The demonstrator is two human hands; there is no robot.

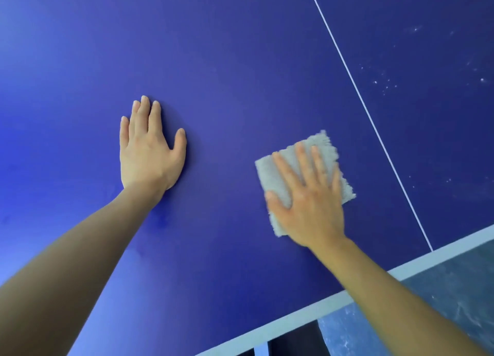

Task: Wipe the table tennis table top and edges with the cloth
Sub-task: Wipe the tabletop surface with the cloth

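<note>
The white edge band [294,321] of the blue desk [227,75] runs nearest. The right hand [307,195], fingers straight, presses the grey cloth [267,174] flat on the desk. The left hand [149,152] rests flat, holding nothing. White specks [385,84] lie beyond the white line [361,99].

Mottled grey-blue floor [459,283], lower right

We can read no words, numbers or brand marks on the smooth blue table tennis table top [240,61]; it bears only a thin white painted line [358,93]. The shaggy grey-white cloth [318,147] is blurred, so perhaps a small label escapes us.
</note>
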